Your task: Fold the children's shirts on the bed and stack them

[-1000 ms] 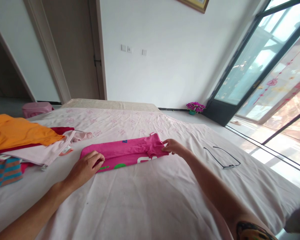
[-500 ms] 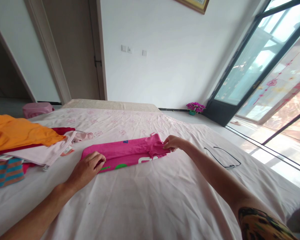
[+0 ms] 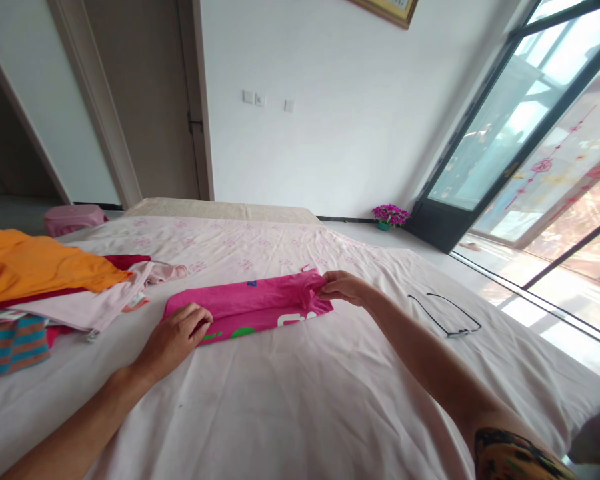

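Observation:
A bright pink T-shirt lies folded into a long strip across the bed sheet, with white and green print along its near side and a small blue mark on its far half. At its left end rests my left hand, fingers curled down and closed on the cloth. My right hand pinches the bunched fabric at the right end and lifts it slightly. Part of the left end is hidden under my left hand.
On the left lies a clothes pile with an orange garment, a pale pink one and a striped piece. Black-framed glasses rest on the sheet at right. Beyond the bed are a pink stool and potted purple flowers.
My right hand has drawn the shirt's right end a little leftward, folding it inward. My left hand has stayed in place on the left end.

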`<state>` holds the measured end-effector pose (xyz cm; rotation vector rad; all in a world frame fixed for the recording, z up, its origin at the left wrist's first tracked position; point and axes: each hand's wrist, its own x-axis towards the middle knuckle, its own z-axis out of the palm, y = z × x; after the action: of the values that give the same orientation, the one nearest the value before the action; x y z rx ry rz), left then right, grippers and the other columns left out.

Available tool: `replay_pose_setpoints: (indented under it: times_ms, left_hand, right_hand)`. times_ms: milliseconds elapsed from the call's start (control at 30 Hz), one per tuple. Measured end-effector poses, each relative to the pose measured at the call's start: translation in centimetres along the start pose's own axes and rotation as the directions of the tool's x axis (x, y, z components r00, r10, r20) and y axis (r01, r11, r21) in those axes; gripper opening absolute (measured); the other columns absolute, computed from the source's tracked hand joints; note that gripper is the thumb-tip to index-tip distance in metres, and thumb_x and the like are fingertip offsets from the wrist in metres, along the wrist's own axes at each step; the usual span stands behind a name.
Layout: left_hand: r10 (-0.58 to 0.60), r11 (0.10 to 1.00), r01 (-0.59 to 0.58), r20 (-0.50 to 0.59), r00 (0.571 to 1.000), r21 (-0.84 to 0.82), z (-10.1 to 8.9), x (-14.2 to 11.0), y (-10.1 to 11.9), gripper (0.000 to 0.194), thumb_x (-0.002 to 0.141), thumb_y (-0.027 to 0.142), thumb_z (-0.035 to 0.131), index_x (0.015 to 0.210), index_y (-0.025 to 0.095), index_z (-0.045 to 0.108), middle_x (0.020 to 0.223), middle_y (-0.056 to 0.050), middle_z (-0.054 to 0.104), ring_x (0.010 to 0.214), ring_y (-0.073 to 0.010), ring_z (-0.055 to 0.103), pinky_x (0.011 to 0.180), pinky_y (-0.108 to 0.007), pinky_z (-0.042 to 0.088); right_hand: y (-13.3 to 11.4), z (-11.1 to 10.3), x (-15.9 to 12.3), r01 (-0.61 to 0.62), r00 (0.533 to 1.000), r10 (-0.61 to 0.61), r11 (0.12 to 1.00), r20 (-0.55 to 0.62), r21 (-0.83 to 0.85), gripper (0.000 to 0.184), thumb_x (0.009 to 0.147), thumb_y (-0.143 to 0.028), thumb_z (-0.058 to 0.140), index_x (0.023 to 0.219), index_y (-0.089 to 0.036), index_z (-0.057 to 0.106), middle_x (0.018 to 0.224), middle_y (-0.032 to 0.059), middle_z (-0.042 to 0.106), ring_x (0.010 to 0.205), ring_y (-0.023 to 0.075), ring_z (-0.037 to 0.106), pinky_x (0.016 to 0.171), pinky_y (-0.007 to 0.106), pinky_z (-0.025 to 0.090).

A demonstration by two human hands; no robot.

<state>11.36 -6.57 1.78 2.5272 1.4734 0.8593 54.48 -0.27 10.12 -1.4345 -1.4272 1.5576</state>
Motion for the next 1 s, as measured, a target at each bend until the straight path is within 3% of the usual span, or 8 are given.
replay_pose_setpoints:
  times_ms: [167,333,433,567,633,767,933,1000]
  left_hand:
    - [0.007,1.0,-0.007,0.001,1.0,0.006,0.1,-0.1,-0.1,0.016,0.093,0.031,0.046,0.092,0.024,0.061,0.095,-0.003,0.064,0.091,-0.0187,0.061,0.085,-0.031,0.045]
    - [-0.002,1.0,0.002,-0.012,1.0,0.012,0.1,0.0,0.1,0.014,0.092,0.03,0.048,0.09,0.024,0.061,0.093,-0.001,0.064,0.09,-0.0183,0.062,0.083,-0.03,0.046]
    - [0.0,1.0,0.001,-0.039,0.999,0.028,-0.1,-0.2,0.2,0.013,0.092,0.03,0.05,0.093,0.025,0.062,0.095,-0.002,0.065,0.092,-0.0188,0.062,0.084,-0.031,0.046]
    - [-0.009,0.998,0.014,-0.077,0.997,0.066,-0.3,-0.4,0.3,0.018,0.089,0.032,0.055,0.105,0.025,0.061,0.102,-0.003,0.067,0.097,-0.0202,0.063,0.087,-0.032,0.047]
    - [-0.008,0.996,0.016,-0.083,0.997,0.092,-0.4,-0.5,0.2,0.019,0.088,0.031,0.056,0.106,0.025,0.062,0.102,-0.003,0.067,0.097,-0.0207,0.063,0.088,-0.033,0.047]
    - [0.004,0.994,0.005,-0.082,0.997,0.111,-0.4,-0.6,-0.2,0.015,0.09,0.032,0.054,0.097,0.024,0.065,0.094,-0.002,0.068,0.091,-0.0196,0.063,0.086,-0.033,0.046]
    - [-0.038,0.999,0.04,-0.112,0.993,0.01,-0.8,-0.8,-0.3,0.023,0.094,0.035,0.047,0.089,0.024,0.066,0.09,-0.001,0.07,0.086,-0.0166,0.064,0.083,-0.028,0.047]
    - [-0.121,0.991,0.11,-0.176,0.977,-0.07,-1.4,-0.7,-0.4,0.027,0.095,0.038,0.045,0.092,0.023,0.067,0.093,-0.002,0.072,0.088,-0.0165,0.066,0.083,-0.026,0.048]
  right_hand:
    - [2.4,0.0,0.4,-0.026,0.963,-0.093,0.903,-0.254,-0.429,0.016,0.064,-0.006,0.064,0.077,-0.016,0.062,0.071,-0.0004,0.067,0.076,0.0164,0.066,0.07,0.025,0.053]
    - [0.8,0.7,-0.9,-0.084,0.883,-0.36,0.511,-0.302,-0.856,0.035,0.072,-0.006,0.058,0.103,-0.02,0.067,0.104,0.0051,0.07,0.095,0.0201,0.061,0.077,0.029,0.047]
    - [-0.1,2.6,-1.8,0.068,0.803,-0.587,0.262,-0.103,-0.963,0.044,0.076,-0.002,0.053,0.113,-0.022,0.064,0.116,0.0063,0.065,0.104,0.0205,0.055,0.084,0.03,0.043]
    - [0.7,4.5,-1.7,0.319,0.781,-0.567,0.0,0.263,-0.948,0.03,0.082,-0.008,0.058,0.104,-0.025,0.068,0.11,0.0054,0.065,0.104,0.0204,0.052,0.087,0.031,0.039]
    - [1.4,4.8,-1.2,0.321,0.787,-0.551,-0.017,0.277,-0.947,0.018,0.085,-0.012,0.059,0.095,-0.023,0.069,0.1,0.0052,0.066,0.098,0.0196,0.054,0.084,0.03,0.039]
    - [2.5,4.9,-0.8,0.214,0.776,-0.627,0.164,0.066,-0.963,0.009,0.091,-0.027,0.059,0.089,-0.021,0.067,0.09,0.0034,0.066,0.083,0.0157,0.057,0.07,0.026,0.039]
    - [1.9,5.5,-2.1,0.342,0.859,-0.477,0.266,0.185,-0.901,0.011,0.089,-0.03,0.059,0.092,-0.026,0.068,0.087,-0.0016,0.069,0.075,0.0127,0.061,0.062,0.022,0.036]
    - [1.0,5.4,-2.4,0.3,0.864,-0.491,0.32,0.114,-0.898,0.019,0.093,-0.032,0.051,0.095,-0.026,0.069,0.079,-0.0019,0.069,0.068,0.0127,0.061,0.06,0.023,0.037]
